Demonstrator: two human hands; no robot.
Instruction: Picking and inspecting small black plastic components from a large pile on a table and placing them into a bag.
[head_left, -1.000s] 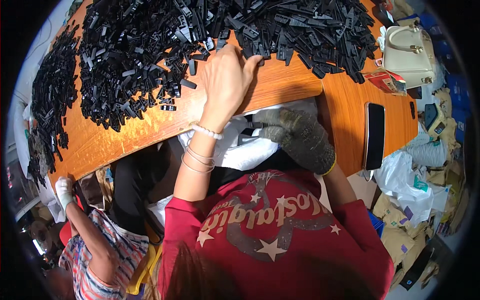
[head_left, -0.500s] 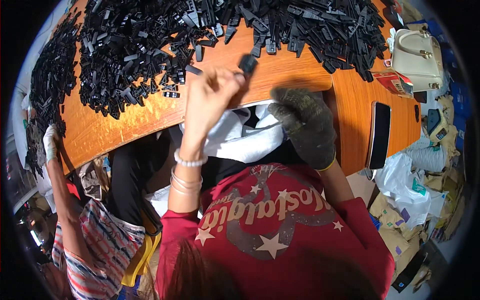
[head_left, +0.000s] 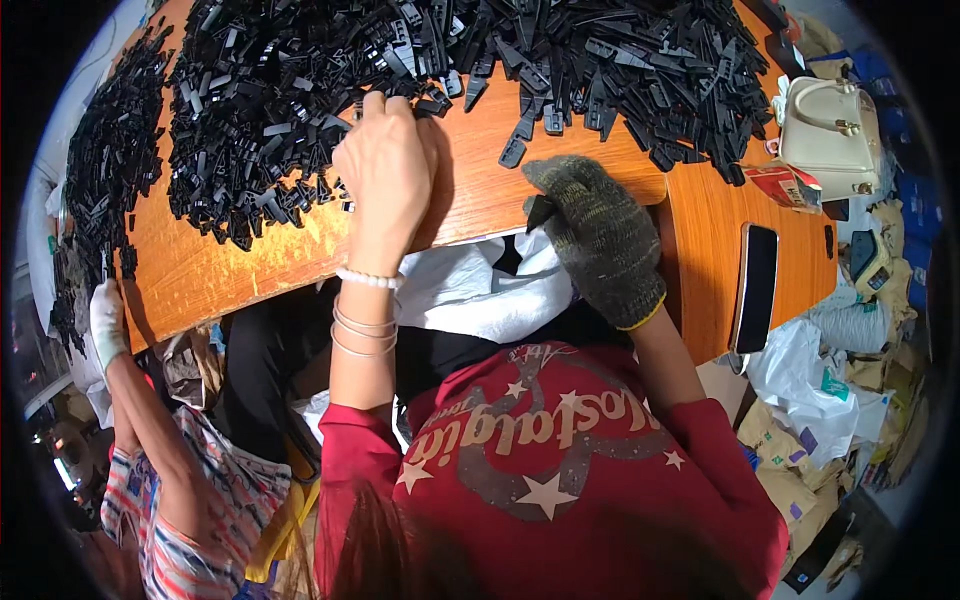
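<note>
My bare left hand (head_left: 388, 165), with a white bead bracelet and thin bangles, reaches to the near edge of a heap of small black plastic pieces (head_left: 270, 110). Its fingers curl down at the heap, and the tips are hidden, so what they hold cannot be seen. In a dark knit glove, my right hand (head_left: 600, 235) is closed over the table's front edge. A small black plastic piece (head_left: 538, 211) sticks out between its thumb and fingers. White cloth (head_left: 470, 300) lies on my lap below both hands.
Longer black plastic pieces (head_left: 640, 70) are heaped at the far right of the wooden table (head_left: 460, 200). A phone (head_left: 757, 290), a red packet (head_left: 785, 185) and a cream handbag (head_left: 830, 135) lie to the right. At the left, a co-worker's white-gloved hand (head_left: 107, 320) touches another black heap.
My left hand has moved forward and left to the heap; the black piece it held between its fingers no longer shows there. A black piece now shows in my right hand.
</note>
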